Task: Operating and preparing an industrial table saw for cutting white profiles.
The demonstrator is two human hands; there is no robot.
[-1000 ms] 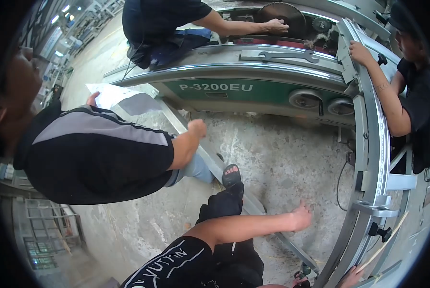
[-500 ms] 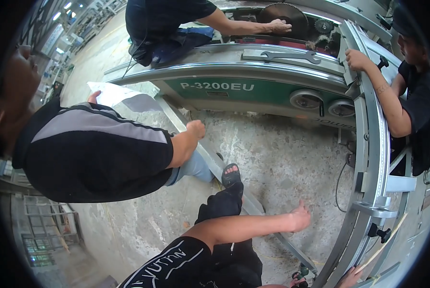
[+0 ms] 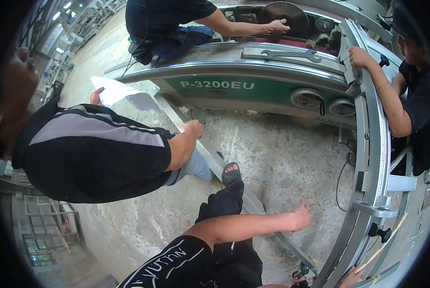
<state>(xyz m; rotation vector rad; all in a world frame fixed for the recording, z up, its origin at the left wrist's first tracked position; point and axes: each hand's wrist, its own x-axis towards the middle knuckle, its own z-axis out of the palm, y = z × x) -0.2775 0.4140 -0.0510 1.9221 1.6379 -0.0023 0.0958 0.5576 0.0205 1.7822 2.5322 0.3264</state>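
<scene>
My left hand hangs in the air over the concrete floor at the end of my outstretched forearm. One finger points up, the others are loosely bent, and nothing shows in it. At the lower edge, my right hand lies against the long metal rail on the right. A thin pale-yellow strip runs up from beside it. The picture's edge cuts this hand off, so its grip is unclear. A clamp bracket with a black knob sits on the rail above it. My sandalled foot is near a slanting metal bar.
A green-and-grey sliding table saw spans the back, a wrench lying on it. One co-worker's hand is at the large saw blade. Another holds a white sheet. A third person's hand grips the rail.
The co-worker's hand at the blade has shifted slightly left. The person with the white sheet has moved a little left, and the sheet's upper edge has risen. My hands stay nearly still.
</scene>
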